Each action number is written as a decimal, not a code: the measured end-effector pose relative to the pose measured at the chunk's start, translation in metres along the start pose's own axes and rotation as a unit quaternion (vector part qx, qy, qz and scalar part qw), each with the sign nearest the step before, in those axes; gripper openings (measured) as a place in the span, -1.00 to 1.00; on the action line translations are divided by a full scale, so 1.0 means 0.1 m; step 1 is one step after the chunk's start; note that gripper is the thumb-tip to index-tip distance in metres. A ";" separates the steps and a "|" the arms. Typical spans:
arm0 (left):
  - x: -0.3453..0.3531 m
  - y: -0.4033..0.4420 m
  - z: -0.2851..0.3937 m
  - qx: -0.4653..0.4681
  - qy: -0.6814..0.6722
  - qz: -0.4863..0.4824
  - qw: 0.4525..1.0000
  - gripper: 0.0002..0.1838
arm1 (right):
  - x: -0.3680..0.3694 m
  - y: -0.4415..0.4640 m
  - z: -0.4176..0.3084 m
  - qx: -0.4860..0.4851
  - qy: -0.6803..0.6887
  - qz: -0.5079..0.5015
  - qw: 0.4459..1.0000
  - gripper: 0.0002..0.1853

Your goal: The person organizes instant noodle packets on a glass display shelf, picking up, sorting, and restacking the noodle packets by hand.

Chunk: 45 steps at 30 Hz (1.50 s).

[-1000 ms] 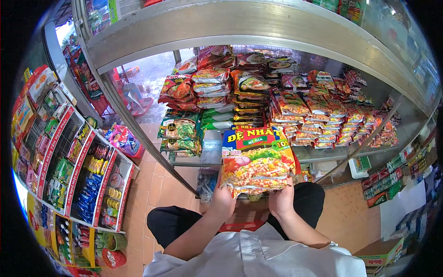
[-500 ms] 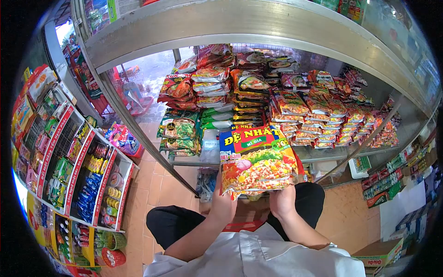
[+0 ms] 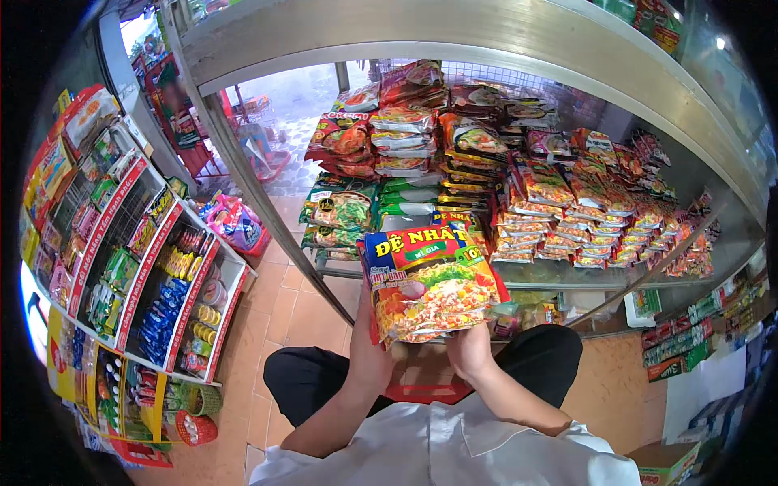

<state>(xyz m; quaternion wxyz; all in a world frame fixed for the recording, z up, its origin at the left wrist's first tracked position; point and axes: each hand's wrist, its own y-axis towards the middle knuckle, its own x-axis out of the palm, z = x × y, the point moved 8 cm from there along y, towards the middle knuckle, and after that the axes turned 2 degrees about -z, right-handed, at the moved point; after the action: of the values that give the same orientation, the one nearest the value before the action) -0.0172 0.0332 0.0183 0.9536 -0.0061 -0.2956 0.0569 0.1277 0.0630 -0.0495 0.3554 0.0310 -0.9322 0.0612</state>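
Observation:
Between my two hands is a small stack of instant noodle packets (image 3: 433, 287), the top one blue, yellow and red with a picture of noodles. My left hand (image 3: 370, 352) grips the stack's left side, its fingers mostly hidden underneath. On the lower right edge, my right hand (image 3: 470, 350) is closed around the packets from below. The stack is tilted toward me, in front of the cabinet shelf. Behind it, green noodle packets (image 3: 339, 206) and red noodle packets (image 3: 342, 139) lie piled. More piles of orange-red noodle packets (image 3: 539, 206) fill the shelf's right part.
A metal cabinet beam (image 3: 454, 49) crosses above the shelf, and a slanted metal post (image 3: 259, 178) stands at its left. On the left is a snack rack (image 3: 138, 267) beside a pink bag (image 3: 235, 223). A cardboard box (image 3: 668, 466) sits at lower right.
The view has turned a little left, so the shelf appears farther right. My hands and the noodle packets have moved slightly left, toward the left post. Both hands keep their hold.

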 end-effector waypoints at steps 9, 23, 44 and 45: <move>-0.45 0.02 -0.22 0.010 0.066 -0.014 0.998 -0.37 | -0.08 0.04 0.39 0.033 -0.013 0.009 0.999 -0.49; -0.80 0.95 -0.59 0.016 0.021 -0.019 0.999 -0.29 | -0.37 0.83 0.65 0.014 -0.009 -0.018 1.000 -0.49; -0.73 1.45 -0.97 -0.036 -0.099 -0.009 0.994 -0.38 | -0.53 1.12 0.59 0.031 -0.039 0.075 0.996 -0.53; -0.73 1.42 -0.88 -0.038 -0.092 -0.003 0.995 -0.38 | -0.48 1.17 0.63 0.012 -0.013 0.070 0.997 -0.56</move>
<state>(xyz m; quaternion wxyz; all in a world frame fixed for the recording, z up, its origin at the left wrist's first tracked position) -0.0417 0.1682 -0.1018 0.9218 -0.0359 -0.3836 0.0432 0.1102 0.1715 -0.1384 0.3376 -0.0294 -0.9358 0.0971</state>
